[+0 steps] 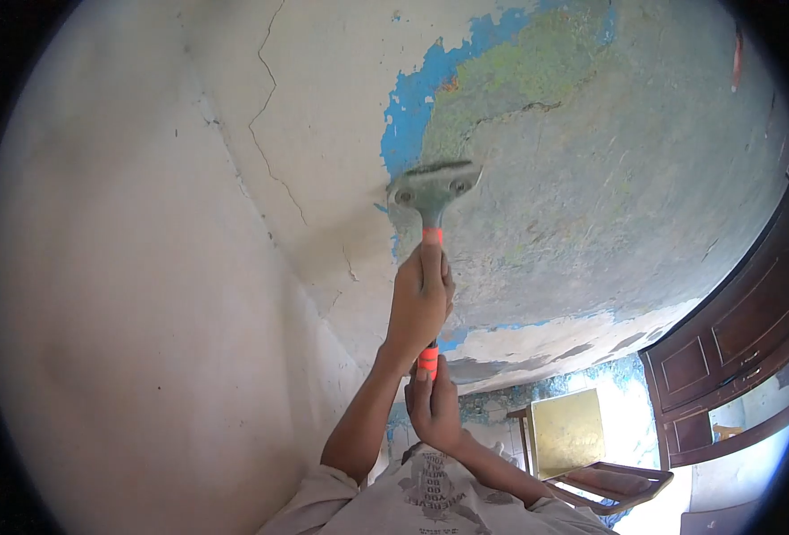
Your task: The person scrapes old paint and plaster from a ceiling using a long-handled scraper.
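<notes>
A long-handled scraper with a wide grey head [434, 192] and orange bands on its handle rests against or very near the wall [555, 205], at the lower end of a strip of blue paint [406, 129]. My left hand [421, 299] is wrapped round the upper handle, just below the head, with the thumb lying along it. Lower down, my right hand [434, 406] grips the handle's end by the lower orange band. Around the head, the wall shows bare grey, green and blue patches beside cream paint.
A cream wall [144, 312] meets the patchy one at a corner on the left. At the lower right stand a wooden chair [568, 432] with a yellowish panel and a dark wooden cabinet [724, 330]. Thin cracks [274, 85] run through the paint.
</notes>
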`<state>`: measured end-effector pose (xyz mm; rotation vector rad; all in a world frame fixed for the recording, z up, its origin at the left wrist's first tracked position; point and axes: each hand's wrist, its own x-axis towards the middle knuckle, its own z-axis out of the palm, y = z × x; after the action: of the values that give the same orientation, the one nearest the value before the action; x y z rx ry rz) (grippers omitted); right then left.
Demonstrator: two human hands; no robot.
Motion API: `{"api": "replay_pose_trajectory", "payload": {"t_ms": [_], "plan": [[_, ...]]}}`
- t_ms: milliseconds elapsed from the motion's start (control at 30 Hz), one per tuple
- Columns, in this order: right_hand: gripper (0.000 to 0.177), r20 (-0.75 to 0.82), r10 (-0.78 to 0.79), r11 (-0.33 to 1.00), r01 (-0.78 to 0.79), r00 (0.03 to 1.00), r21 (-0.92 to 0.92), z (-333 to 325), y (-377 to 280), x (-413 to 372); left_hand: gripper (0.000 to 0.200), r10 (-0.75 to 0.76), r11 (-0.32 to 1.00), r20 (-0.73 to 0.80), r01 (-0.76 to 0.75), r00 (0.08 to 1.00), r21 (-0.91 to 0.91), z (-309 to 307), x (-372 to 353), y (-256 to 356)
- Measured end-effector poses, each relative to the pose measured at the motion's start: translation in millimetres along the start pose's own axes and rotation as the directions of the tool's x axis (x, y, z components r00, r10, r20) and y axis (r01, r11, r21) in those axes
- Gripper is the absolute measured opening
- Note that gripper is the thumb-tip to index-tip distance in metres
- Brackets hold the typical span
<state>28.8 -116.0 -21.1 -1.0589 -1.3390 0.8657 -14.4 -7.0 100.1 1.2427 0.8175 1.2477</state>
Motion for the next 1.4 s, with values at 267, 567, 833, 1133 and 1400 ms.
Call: {"api": "replay_pose_trajectory", "payload": {"t_ms": [267,567,833,1133,1400], "plan": [[0.032,-0.009,-0.005,0.998,0.005,1.0,-0.061,2.3,6.6,-5.5,0.051,-0.031,1.0,-0.033,0.031,0.999,-0.001,-6.7,-4.0,-10.7],[0.033,-0.017,-0.004,0.999,0.003,1.0,-0.049,-0.8,9.6,-6.9,0.05,-0.047,0.999,-0.028,0.046,0.999,-0.027,-2.9,-4.5,-9.7],[0.032,-0.023,-0.005,1.0,0.005,1.0,-0.023,2.6,8.2,-4.4,0.054,0.003,1.0,-0.021,-0.003,1.0,0.014,-2.8,-2.3,-8.6],[0.025,0.027,0.088,0.991,-0.09,0.996,0.1,-9.8,-24.7,12.8,0.051,0.067,0.996,0.025,-0.068,0.997,0.057,11.1,7.8,24.4],[0.025,0.004,0.117,0.99,-0.117,0.993,0.076,-8.9,-16.6,-4.8,0.049,-0.061,0.996,0.051,0.064,0.997,-0.06,4.1,-3.4,7.8]]}}
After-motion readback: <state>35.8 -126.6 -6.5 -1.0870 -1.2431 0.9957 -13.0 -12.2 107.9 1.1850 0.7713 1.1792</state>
